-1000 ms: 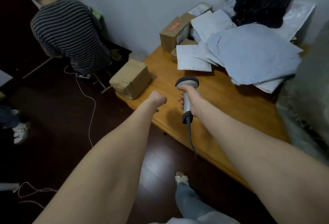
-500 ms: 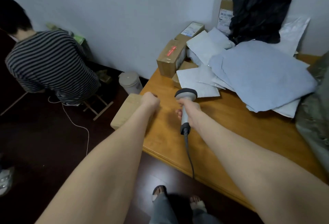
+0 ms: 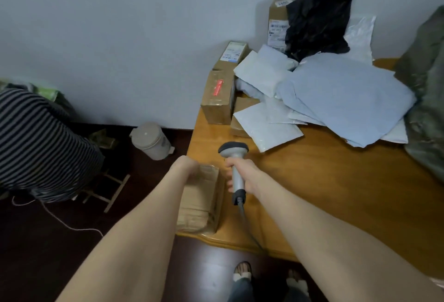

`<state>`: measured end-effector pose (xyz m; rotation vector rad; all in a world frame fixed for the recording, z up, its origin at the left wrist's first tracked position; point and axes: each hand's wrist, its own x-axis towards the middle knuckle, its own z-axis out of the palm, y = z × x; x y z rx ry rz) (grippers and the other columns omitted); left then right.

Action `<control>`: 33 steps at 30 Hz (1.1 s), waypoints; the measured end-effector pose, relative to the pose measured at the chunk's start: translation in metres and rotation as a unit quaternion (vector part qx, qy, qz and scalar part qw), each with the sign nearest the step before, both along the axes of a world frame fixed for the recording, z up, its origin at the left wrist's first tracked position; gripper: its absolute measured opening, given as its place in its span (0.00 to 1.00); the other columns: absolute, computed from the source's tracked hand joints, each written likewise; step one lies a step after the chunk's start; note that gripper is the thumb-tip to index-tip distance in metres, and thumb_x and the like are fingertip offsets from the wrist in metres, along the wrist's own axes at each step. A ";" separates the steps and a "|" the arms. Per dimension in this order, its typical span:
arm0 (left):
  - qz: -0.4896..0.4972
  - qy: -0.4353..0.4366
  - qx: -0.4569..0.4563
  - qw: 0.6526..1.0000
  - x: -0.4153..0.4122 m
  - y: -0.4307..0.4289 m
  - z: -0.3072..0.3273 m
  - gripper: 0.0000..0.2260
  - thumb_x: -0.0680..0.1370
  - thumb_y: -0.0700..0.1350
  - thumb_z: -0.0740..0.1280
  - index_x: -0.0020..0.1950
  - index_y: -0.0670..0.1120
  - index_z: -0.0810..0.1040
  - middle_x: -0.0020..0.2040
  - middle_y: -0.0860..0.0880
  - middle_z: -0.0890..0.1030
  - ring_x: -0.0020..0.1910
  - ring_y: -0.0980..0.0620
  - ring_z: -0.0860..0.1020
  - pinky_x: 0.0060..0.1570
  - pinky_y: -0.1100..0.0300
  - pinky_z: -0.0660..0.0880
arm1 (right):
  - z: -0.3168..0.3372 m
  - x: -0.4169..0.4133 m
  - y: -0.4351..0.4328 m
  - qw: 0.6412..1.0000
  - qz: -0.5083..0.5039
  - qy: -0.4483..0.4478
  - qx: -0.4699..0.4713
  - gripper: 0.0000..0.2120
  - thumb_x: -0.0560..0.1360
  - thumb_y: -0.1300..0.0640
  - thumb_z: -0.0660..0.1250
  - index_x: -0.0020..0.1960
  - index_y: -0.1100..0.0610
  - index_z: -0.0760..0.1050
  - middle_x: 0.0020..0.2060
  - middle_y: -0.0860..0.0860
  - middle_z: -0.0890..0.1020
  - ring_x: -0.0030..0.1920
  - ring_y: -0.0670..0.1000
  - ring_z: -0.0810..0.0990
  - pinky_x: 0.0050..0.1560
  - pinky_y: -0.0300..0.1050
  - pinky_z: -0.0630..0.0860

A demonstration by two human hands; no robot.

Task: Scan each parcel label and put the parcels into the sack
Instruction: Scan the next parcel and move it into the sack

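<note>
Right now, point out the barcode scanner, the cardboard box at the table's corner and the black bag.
barcode scanner (image 3: 232,150): head view, on its grey scanning head.
cardboard box (image 3: 201,202): head view, on its taped top face.
black bag (image 3: 317,20): head view, on its crumpled middle.

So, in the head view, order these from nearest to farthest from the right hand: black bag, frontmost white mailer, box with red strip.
1. Frontmost white mailer, just ahead of the right hand.
2. Box with red strip, farther, at the table's left edge.
3. Black bag, far back against the wall.
</note>
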<state>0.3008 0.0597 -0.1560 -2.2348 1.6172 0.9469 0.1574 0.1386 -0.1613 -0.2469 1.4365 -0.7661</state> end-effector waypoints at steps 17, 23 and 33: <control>0.050 0.375 -0.158 0.912 -0.144 -0.071 0.109 0.12 0.70 0.54 0.72 0.45 0.47 0.75 0.49 0.47 0.81 0.47 0.46 0.79 0.52 0.49 0.78 | 0.111 -0.148 -0.044 0.944 -0.257 0.062 -0.199 0.11 0.75 0.66 0.69 0.55 0.61 0.73 0.44 0.56 0.81 0.42 0.54 0.81 0.42 0.46 0.80; 0.007 0.452 -0.158 0.878 -0.213 -0.071 0.115 0.15 0.76 0.37 0.65 0.62 0.46 0.79 0.59 0.46 0.80 0.61 0.46 0.77 0.63 0.50 0.73 | 0.108 -0.210 -0.068 0.942 -0.261 0.076 -0.194 0.13 0.74 0.60 0.72 0.56 0.59 0.74 0.48 0.58 0.81 0.47 0.58 0.81 0.51 0.55 0.80; -0.011 0.291 -0.089 0.952 -0.252 -0.073 0.074 0.39 0.72 0.56 0.74 0.76 0.47 0.59 0.73 0.42 0.64 0.70 0.40 0.66 0.67 0.44 0.67 | 0.069 -0.254 -0.086 0.940 -0.294 0.071 -0.159 0.20 0.73 0.55 0.74 0.62 0.58 0.75 0.55 0.59 0.82 0.54 0.60 0.81 0.58 0.61 0.78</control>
